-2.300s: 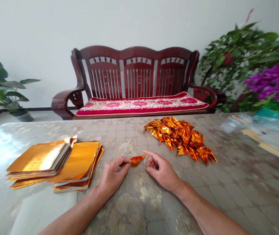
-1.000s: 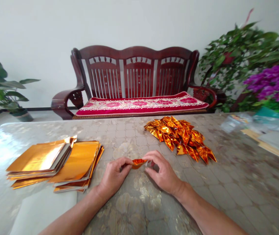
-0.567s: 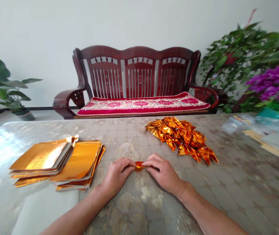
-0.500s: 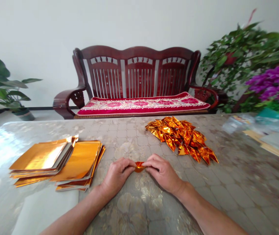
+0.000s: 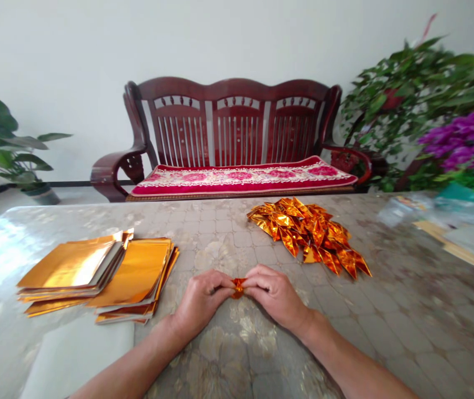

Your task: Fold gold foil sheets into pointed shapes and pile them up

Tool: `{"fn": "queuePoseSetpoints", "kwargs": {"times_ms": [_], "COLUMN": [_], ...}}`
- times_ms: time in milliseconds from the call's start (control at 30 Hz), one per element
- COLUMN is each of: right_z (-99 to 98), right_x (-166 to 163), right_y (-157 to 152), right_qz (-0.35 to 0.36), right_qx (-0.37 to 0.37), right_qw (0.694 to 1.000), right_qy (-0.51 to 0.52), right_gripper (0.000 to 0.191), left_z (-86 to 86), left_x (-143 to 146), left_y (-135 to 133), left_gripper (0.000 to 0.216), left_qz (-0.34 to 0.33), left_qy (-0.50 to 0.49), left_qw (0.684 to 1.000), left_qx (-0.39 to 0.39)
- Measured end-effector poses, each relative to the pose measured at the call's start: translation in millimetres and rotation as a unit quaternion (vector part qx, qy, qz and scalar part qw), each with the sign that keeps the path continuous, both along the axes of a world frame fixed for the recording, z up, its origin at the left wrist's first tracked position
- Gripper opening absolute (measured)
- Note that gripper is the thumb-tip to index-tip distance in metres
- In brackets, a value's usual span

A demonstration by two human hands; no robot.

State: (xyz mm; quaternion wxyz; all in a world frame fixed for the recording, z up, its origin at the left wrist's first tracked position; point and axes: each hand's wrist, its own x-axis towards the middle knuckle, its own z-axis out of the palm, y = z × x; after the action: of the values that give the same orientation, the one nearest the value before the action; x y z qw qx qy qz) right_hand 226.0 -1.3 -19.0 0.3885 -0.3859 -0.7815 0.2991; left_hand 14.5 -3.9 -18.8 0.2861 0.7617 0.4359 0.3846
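Note:
Between my two hands, over the middle of the table, is a small folded piece of orange-gold foil paper (image 5: 238,287). My left hand (image 5: 205,296) pinches its left end between thumb and fingers. At the right end, my right hand (image 5: 276,296) pinches it in the same way. Fingertips cover both ends, so only the shiny centre shows. Beyond my right hand lies a heap of folded foil pieces (image 5: 309,233) with pointed ends. To the left of my left hand, flat foil sheets are stacked in two overlapping piles, a left stack (image 5: 68,263) and a right stack (image 5: 137,271).
A pale sheet (image 5: 81,354) lies near my left forearm on the patterned tabletop (image 5: 215,354). Plastic bags (image 5: 405,208) and flat boards (image 5: 469,244) sit at the right. Behind the table stands a wooden bench (image 5: 237,122), with potted plants (image 5: 8,144) on both sides.
Both hands have shifted very slightly, with the fingertips a little closer together on the foil piece. Less of the foil's centre shows now. The stacks and the heap stay put.

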Motion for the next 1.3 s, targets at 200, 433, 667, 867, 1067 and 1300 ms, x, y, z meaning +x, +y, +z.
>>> {"fn": "queuePoseSetpoints", "kwargs": {"times_ms": [200, 433, 667, 867, 1067, 1300], "right_z": [-0.6, 1.6, 1.8, 2.5, 1.4, 2.9], "right_x": [-6, -9, -12, -13, -12, -14], "right_y": [-3, -5, -9, -8, -9, -9], "right_qz": [-0.022, -0.032, -0.019, -0.031, -0.039, -0.045], "right_qx": [-0.006, -0.01, -0.004, 0.005, 0.012, 0.013], "right_qw": [0.999, 0.997, 0.997, 0.996, 0.994, 0.995], "right_qy": [0.05, 0.069, 0.073, 0.082, 0.097, 0.092], "right_gripper": [0.016, 0.016, 0.018, 0.019, 0.017, 0.018], "left_z": [-2.9, 1.1, -0.1, -3.4, -0.4, -0.6], "left_x": [2, 3, 5, 5, 4, 4], "left_y": [-2, -5, -8, -7, -5, -3], "left_gripper": [0.009, 0.008, 0.011, 0.009, 0.008, 0.008], "left_qz": [0.033, 0.031, 0.016, 0.023, -0.001, -0.028], "left_qy": [-0.063, -0.066, -0.054, -0.073, -0.102, -0.145], "left_qw": [0.996, 0.995, 0.996, 0.996, 0.995, 0.987], "left_qx": [-0.046, -0.075, -0.068, -0.042, 0.003, -0.062]}}
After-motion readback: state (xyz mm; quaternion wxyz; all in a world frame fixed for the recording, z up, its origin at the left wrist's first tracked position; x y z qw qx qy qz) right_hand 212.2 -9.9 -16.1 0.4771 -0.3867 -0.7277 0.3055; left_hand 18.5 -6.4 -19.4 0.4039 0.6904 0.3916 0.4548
